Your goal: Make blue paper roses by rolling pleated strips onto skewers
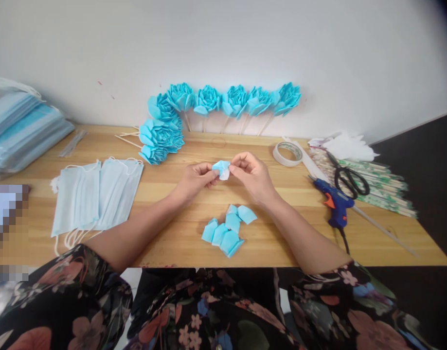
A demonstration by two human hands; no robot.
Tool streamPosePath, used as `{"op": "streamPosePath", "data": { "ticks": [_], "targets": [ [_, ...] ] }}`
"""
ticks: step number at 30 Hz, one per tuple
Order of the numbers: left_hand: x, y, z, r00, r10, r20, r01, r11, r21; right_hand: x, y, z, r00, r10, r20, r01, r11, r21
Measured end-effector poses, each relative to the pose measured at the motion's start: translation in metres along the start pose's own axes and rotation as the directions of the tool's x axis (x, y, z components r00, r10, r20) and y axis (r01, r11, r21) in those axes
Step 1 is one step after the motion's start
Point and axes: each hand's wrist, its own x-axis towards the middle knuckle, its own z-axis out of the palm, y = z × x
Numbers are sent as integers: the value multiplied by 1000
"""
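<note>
A small blue and white folded piece (222, 170) is held up over the middle of the wooden table (165, 189). My left hand (198, 181) pinches its left edge, thumb on top. On its right edge the thumb and fingers of my right hand (250, 175) are closed. Nearer to me, between my forearms, lie several blue folded pieces (226, 231) in a loose cluster. Beyond my hands, a row of blue flowers on sticks (207, 99) leans against the wall, and more blue flowers (159, 136) are heaped at its left end.
Flat face masks (99, 194) lie at the left, with a bagged mask stack (26, 129) behind. On the right are a tape roll (288, 153), black-handled scissors (350, 182), a blue glue gun (336, 201) with its cord, and wrapped sticks (384, 187).
</note>
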Motion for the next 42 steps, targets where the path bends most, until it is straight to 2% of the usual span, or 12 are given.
{"op": "streamPosePath", "data": {
  "ticks": [7, 13, 15, 19, 25, 30, 35, 42],
  "targets": [
    [-1, 1, 2, 999, 37, 3, -37, 999, 5, 0, 1, 0, 1000, 5, -20, -5, 1000, 13],
    [0, 0, 4, 982, 178, -60, -180, 983, -31, 0, 3, 0, 999, 32, -14, -32, 999, 33],
    [0, -2, 5, 962, 261, -76, -261, 965, 12, 0, 2, 1, 999, 34, -14, -33, 998, 53],
    [-2, -5, 4, 921, 389, -38, -379, 913, 152, 0, -2, 3, 998, 57, -30, -54, 993, 109],
    [-6, -2, 1, 825, 562, 49, -535, 751, 386, 1, -6, 3, 993, 101, -63, -89, 982, 168],
    [-5, 3, -2, 791, 600, 122, -577, 664, 476, 1, -5, 2, 986, 153, -62, -138, 970, 201],
    [-1, -1, -5, 745, 637, 198, -623, 559, 548, 1, -3, 3, 986, 159, -45, -147, 968, 205],
    [-1, -2, -5, 743, 647, 174, -609, 544, 578, -1, -2, 6, 990, 140, -15, -133, 969, 209]
  ]
}}
